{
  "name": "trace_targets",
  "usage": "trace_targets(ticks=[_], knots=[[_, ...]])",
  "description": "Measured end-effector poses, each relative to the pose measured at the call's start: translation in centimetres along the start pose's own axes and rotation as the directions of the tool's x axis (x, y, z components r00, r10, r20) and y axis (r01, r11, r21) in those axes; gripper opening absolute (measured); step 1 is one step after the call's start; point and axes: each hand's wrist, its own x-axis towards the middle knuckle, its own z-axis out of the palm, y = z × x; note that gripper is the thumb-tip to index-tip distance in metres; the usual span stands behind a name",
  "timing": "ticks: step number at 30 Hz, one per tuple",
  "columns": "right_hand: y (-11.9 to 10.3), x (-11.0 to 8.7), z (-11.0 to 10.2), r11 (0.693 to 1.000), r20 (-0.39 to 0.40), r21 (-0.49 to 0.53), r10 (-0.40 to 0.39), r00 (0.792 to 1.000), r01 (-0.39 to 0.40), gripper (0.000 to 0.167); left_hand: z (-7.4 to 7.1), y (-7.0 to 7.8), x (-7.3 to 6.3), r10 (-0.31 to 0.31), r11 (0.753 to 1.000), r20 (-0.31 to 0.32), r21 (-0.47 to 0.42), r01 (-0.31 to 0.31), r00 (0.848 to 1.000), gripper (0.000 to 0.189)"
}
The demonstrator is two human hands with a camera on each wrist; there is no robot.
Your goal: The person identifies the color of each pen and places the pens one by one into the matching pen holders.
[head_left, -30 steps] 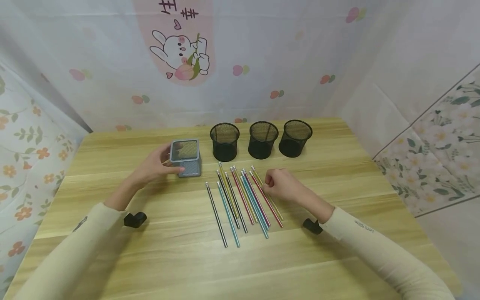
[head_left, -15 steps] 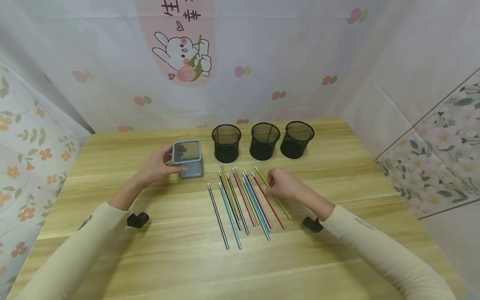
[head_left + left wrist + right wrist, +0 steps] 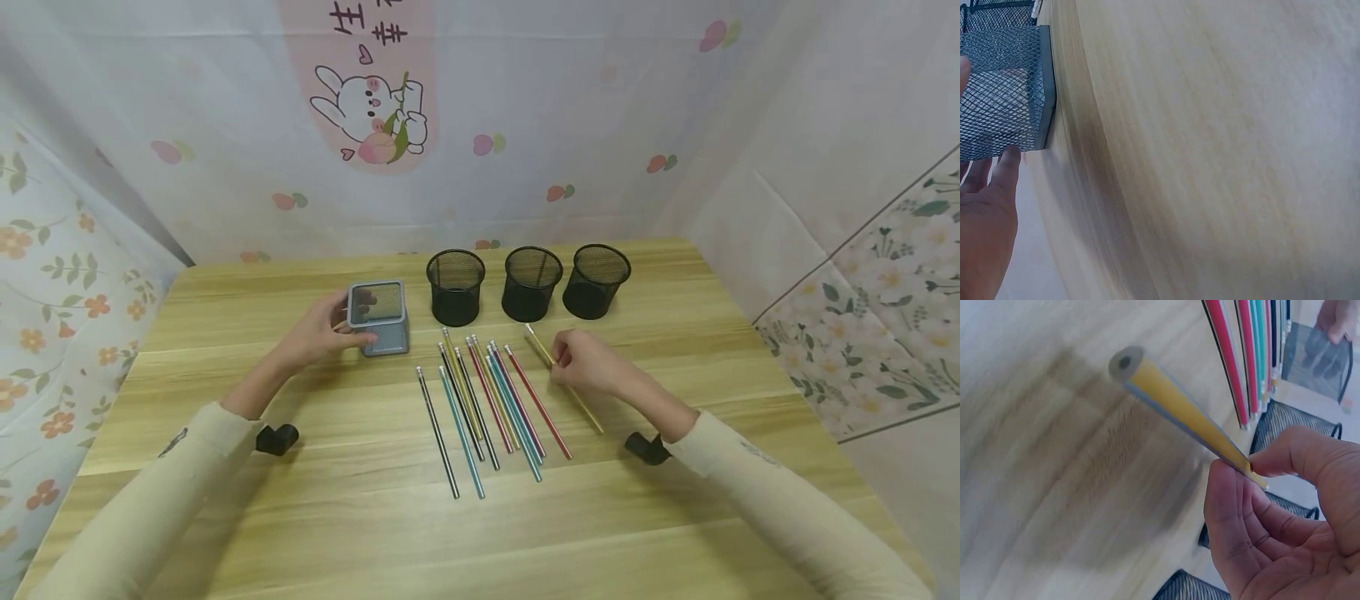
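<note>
My left hand (image 3: pixel 318 335) grips a grey square mesh pen holder (image 3: pixel 387 337) standing at the table's back left, thumb on its front and other fingers round its far side. In the left wrist view, fingertips touch the holder's mesh wall (image 3: pixel 1000 112). Thumb and fingers of my right hand (image 3: pixel 594 363) pinch a yellow pencil (image 3: pixel 1179 411) near its middle. Its unsharpened end points toward the right wrist camera, and its eraser end lies toward the black cups. Left of that hand, several pencils lie roughly side by side, among them a red pencil (image 3: pixel 538 403) and a teal pencil (image 3: pixel 462 433).
Along the back of the table (image 3: pixel 360 533) stand a left black mesh cup (image 3: pixel 455 308), a middle black mesh cup (image 3: pixel 527 302) and a right black mesh cup (image 3: pixel 587 298). Behind them hangs a printed cloth (image 3: pixel 510 100). A black striped pencil (image 3: pixel 438 433) is leftmost in the spread.
My right hand has moved right, drawing the yellow pencil away from the other pencils. My left hand keeps its grip on the grey pen holder.
</note>
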Motion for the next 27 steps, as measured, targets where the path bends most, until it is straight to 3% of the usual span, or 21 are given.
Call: trace_targets(ticks=[10,27], knots=[[0.6,-0.2,-1.6,0.998,-0.068,0.037,-0.048,0.997,0.050,0.011,0.1,0.1,0.0,-0.016,0.999,-0.002,0.052,0.016,1.000,0.064],[0.5,-0.4,-3.3,0.996,-0.141,0.035,-0.074,0.987,0.080,0.011,0.2,0.6,-0.2,-0.011,0.999,0.003,0.047,0.011,1.000,0.066]])
